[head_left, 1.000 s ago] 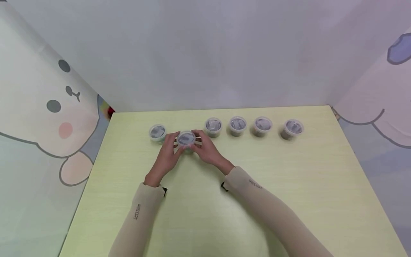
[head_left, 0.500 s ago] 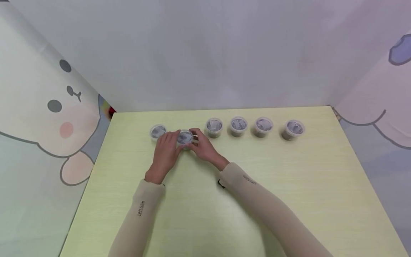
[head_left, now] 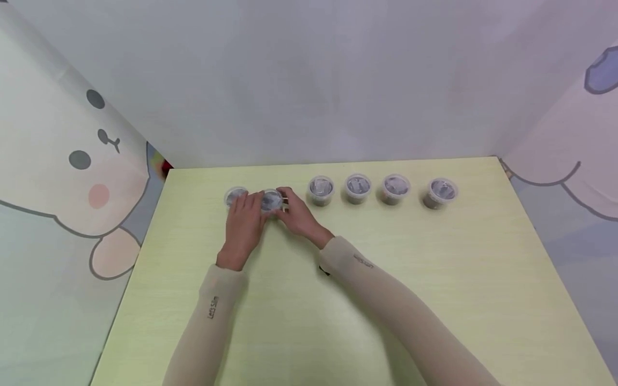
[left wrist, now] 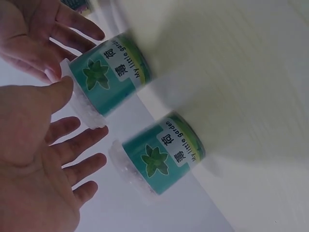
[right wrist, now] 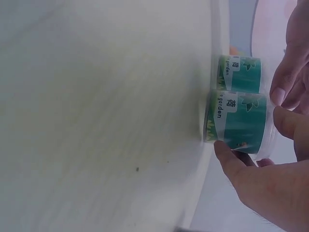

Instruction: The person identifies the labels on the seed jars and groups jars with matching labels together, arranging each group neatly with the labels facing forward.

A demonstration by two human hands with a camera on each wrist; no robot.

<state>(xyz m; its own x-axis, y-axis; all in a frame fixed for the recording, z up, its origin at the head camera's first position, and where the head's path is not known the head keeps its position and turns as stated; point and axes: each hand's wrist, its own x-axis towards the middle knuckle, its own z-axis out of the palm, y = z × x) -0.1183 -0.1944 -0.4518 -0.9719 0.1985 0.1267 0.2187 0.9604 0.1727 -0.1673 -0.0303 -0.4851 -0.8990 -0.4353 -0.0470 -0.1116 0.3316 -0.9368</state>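
Both hands hold one clear lidded plastic cup point(head_left: 272, 201) with a green plant label, upright on the table or just above it. My left hand point(head_left: 244, 225) pinches its rim between thumb and index finger, the other fingers spread, in the left wrist view. From the other side, my right hand point(head_left: 300, 215) grips the cup with the thumb at the rim and fingers round its side. A second cup point(left wrist: 164, 153) with the same leaf picture and "My little garden" print stands just left of it, partly covered by the left hand in the head view.
Several more lidded cups stand in a row to the right, from one near the middle point(head_left: 321, 190) to one farthest right point(head_left: 440, 194). The pale yellow table point(head_left: 299, 321) meets a white backdrop point(head_left: 314, 96); cartoon-printed curtains point(head_left: 43, 177) hang at the sides.
Both hands have carried the cup left and slightly toward the back, closer to the leftmost cup. The left hand now covers part of that leftmost cup. The cups on the right have stayed put.
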